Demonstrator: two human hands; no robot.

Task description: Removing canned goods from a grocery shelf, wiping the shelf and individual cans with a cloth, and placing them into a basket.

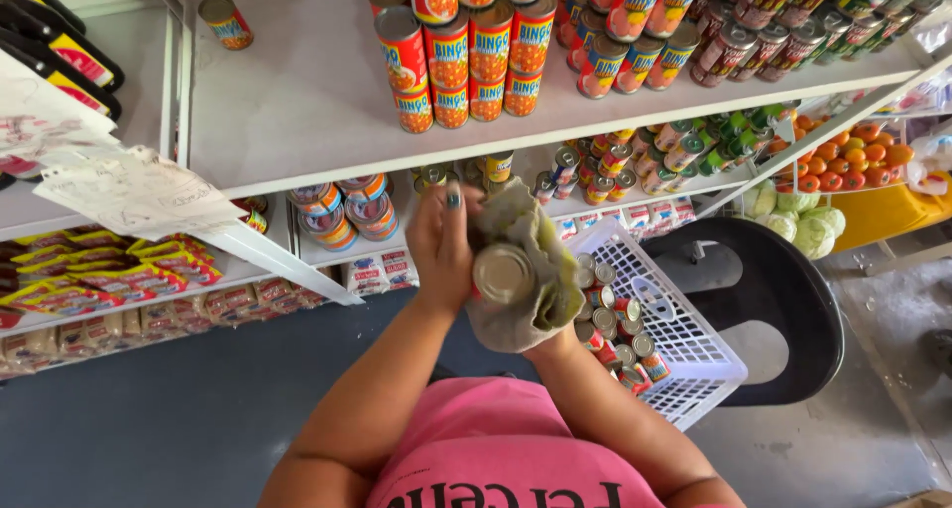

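My left hand point(441, 245) grips a tin can point(502, 273), whose silver top faces the camera. A crumpled grey-green cloth point(531, 260) wraps around the can's right side. My right hand is hidden under that cloth, and only its forearm point(605, 409) shows. Both hands are raised in front of a white shelf point(297, 102) with stacked red and yellow cans point(466, 62).
A white plastic basket point(684, 339) with several small cans stands on a black stool point(783, 300) to the right. Lower shelves hold more tins and packets point(119, 280). Oranges point(853, 156) and cabbages point(803, 225) lie at the far right. Papers point(129, 186) hang at the left.
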